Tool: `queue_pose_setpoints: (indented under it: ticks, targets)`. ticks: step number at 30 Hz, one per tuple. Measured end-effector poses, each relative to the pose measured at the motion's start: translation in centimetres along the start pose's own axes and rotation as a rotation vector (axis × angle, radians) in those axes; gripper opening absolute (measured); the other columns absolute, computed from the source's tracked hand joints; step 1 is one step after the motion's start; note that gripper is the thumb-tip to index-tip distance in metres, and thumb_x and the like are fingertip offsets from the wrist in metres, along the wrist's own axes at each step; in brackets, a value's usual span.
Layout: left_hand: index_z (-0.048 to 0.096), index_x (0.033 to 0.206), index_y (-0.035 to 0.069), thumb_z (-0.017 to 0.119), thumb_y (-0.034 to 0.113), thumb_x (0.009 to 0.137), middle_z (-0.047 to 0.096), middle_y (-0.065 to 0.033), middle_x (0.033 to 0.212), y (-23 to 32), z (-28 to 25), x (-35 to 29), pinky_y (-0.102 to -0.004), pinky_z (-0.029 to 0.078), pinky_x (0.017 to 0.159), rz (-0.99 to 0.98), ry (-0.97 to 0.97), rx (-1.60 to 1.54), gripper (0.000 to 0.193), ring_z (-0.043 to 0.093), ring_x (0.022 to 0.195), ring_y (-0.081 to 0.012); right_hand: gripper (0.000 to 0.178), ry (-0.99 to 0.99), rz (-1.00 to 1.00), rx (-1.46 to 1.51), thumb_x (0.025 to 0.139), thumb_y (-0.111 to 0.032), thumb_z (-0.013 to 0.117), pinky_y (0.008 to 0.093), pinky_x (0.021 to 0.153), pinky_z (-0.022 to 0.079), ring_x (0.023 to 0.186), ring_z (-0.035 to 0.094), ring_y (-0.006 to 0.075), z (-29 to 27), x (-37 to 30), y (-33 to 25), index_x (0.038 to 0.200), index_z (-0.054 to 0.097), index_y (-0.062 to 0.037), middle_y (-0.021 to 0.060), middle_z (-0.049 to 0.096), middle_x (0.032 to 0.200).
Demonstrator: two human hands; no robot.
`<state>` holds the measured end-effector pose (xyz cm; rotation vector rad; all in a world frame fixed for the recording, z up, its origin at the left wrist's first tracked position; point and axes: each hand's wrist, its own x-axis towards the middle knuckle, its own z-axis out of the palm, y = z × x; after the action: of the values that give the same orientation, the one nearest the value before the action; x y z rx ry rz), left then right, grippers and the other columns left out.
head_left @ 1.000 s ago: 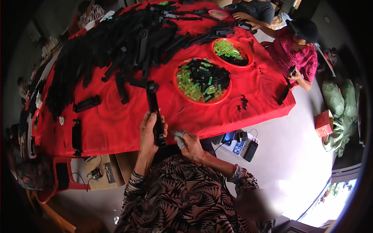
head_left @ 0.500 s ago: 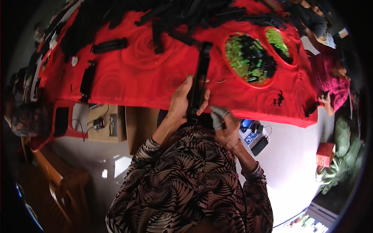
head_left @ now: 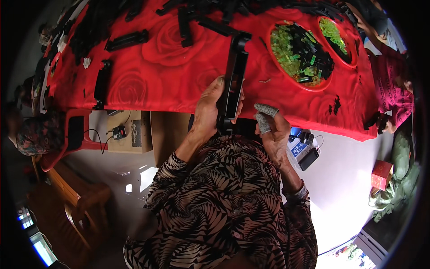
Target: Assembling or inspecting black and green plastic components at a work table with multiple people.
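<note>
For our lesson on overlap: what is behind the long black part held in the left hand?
Behind the long black part, fingers of the left hand show at its right edge, with red tablecloth beyond. The part covers most of those fingers' length.

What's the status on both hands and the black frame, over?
Left hand gripping long black frame. Right hand beside it, apart, two grey-wrapped fingers, grip unclear. Possible obstruction: left fingertips at frame's right edge.
</note>
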<state>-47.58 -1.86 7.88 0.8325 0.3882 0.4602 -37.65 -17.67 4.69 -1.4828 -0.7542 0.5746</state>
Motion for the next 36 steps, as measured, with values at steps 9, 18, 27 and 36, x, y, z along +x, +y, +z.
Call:
queue_pose_setpoints:
  ticks: [9, 18, 27, 36]
  targets:
    - [0.055, 0.114, 0.006, 0.054, 0.039, 0.098, 0.062, -0.0068, 0.091, -0.4, -2.3, 0.0, -0.0262, 0.052, 0.054, -0.039, 0.150, -0.207, 0.037, 0.061, 0.072, -0.0143, 0.019, -0.044, -0.085, -0.232, 0.076, 0.005, 0.074, 0.0256, 0.055, 0.045, 0.061, 0.056, 0.0123, -0.9, -1.6, 1.5, 0.093, 0.068, -0.0009, 0.0058, 0.063, 0.080]
    - [0.059, 0.101, 0.002, 0.050, 0.042, 0.099, 0.062, -0.0070, 0.089, -2.3, -2.6, 2.3, -0.0266, 0.048, 0.052, -0.122, 0.100, -0.183, 0.041, 0.059, 0.067, -0.0135, 0.016, 0.126, -0.094, -0.410, 0.078, 0.003, 0.073, 0.0269, 0.064, 0.052, 0.068, 0.064, 0.0159, -4.6, 1.0, -0.3, 0.093, 0.069, 0.0006, 0.0117, 0.070, 0.083]
    - [0.056, 0.104, 0.002, 0.043, 0.044, 0.101, 0.058, -0.0061, 0.081, -3.8, -2.9, 1.8, -0.0243, 0.042, 0.049, -0.213, 0.097, -0.210, 0.044, 0.054, 0.062, -0.0121, 0.032, 0.132, -0.506, -1.139, 0.071, -0.002, 0.066, 0.0417, 0.069, 0.054, 0.094, 0.057, 0.0332, -5.3, 10.8, -1.7, 0.102, 0.060, 0.0032, 0.0140, 0.054, 0.100]
    - [0.057, 0.105, 0.000, 0.042, 0.046, 0.101, 0.056, -0.0055, 0.076, -3.4, -1.8, 0.9, -0.0231, 0.039, 0.046, -0.147, 0.183, -0.081, 0.048, 0.051, 0.057, -0.0112, 0.025, 0.075, -0.328, -1.247, 0.073, -0.006, 0.067, 0.0437, 0.069, 0.055, 0.095, 0.057, 0.0342, -4.5, 11.5, -1.1, 0.095, 0.058, 0.0014, 0.0160, 0.051, 0.100]
